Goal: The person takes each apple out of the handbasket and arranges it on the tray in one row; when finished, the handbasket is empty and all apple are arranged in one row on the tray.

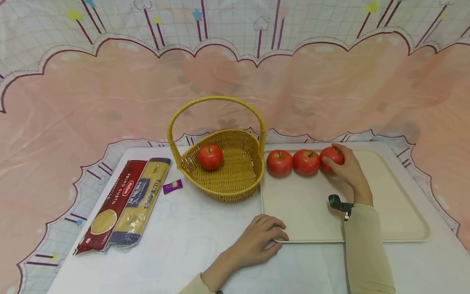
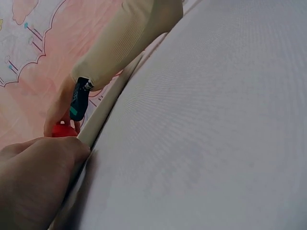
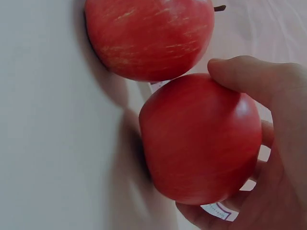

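Three red apples sit in a row at the back of a cream tray (image 1: 389, 212). My right hand (image 1: 346, 167) grips the rightmost apple (image 1: 330, 156), with thumb and fingers curled round it; the right wrist view shows this apple (image 3: 199, 143) in my fingers beside the middle apple (image 3: 148, 36). The middle apple (image 1: 306, 162) and the left apple (image 1: 279, 163) lie untouched. A fourth apple (image 1: 210, 157) rests inside the yellow wicker basket (image 1: 235, 183). My left hand (image 1: 262, 237) lies flat on the table with fingertips at the tray's front left corner; in the left wrist view the hand (image 2: 36, 182) touches the tray edge (image 2: 108, 110).
Two packets of spaghetti (image 1: 123, 204) lie at the left of the white table (image 1: 183, 245), with a small purple wrapper (image 1: 172, 186) beside them. A pink patterned cloth hangs behind. A wrist camera mount (image 1: 339, 204) sits on my right sleeve.
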Demonstrator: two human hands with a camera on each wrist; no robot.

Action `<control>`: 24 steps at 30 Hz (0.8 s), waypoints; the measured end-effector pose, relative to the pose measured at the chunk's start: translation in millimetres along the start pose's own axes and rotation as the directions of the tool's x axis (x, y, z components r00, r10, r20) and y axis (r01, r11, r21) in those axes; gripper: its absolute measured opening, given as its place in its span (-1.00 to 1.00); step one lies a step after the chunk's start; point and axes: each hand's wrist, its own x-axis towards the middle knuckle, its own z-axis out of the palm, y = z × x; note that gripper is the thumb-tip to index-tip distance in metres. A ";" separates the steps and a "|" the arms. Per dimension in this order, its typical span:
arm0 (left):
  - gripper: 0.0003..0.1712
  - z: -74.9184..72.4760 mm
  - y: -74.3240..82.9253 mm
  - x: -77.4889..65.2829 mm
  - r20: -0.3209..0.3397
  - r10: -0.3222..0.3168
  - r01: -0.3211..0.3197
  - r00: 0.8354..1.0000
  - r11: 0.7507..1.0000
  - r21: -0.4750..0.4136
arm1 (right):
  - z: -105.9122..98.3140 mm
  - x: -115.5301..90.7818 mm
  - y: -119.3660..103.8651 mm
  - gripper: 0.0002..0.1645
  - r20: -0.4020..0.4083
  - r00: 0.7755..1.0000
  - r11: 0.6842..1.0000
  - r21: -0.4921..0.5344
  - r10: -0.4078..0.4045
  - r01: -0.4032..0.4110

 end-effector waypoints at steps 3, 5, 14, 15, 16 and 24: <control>-0.83 -0.1 -0.2 0.2 -0.003 -0.002 0.002 1.000 1.000 0.001 | -0.8 0.1 -0.4 -0.07 0.016 1.000 1.000 0.003 -0.012 0.012; -0.82 -0.1 0.0 0.0 0.002 -0.005 0.005 1.000 1.000 -0.006 | -1.7 -0.4 -0.4 -0.05 0.031 0.999 1.000 0.003 -0.010 0.010; -0.81 -1.1 1.3 0.1 0.006 -0.010 0.010 1.000 1.000 -0.016 | -4.4 -1.8 -1.8 0.00 0.075 0.997 1.000 0.004 0.003 -0.004; -0.81 -1.3 1.5 0.1 0.007 -0.009 0.010 1.000 1.000 -0.019 | -4.6 -1.8 -2.1 -0.01 0.070 0.998 1.000 0.002 -0.004 0.003; -0.81 -1.5 1.8 0.0 0.007 -0.009 0.009 1.000 1.000 -0.021 | -4.9 -2.2 -2.6 -0.03 0.062 0.998 1.000 -0.001 -0.014 0.014; -0.82 -3.0 2.7 0.2 0.002 -0.004 0.004 1.000 1.000 -0.017 | -4.1 -3.2 -8.7 -0.43 -0.132 0.975 0.984 -0.017 -0.177 0.176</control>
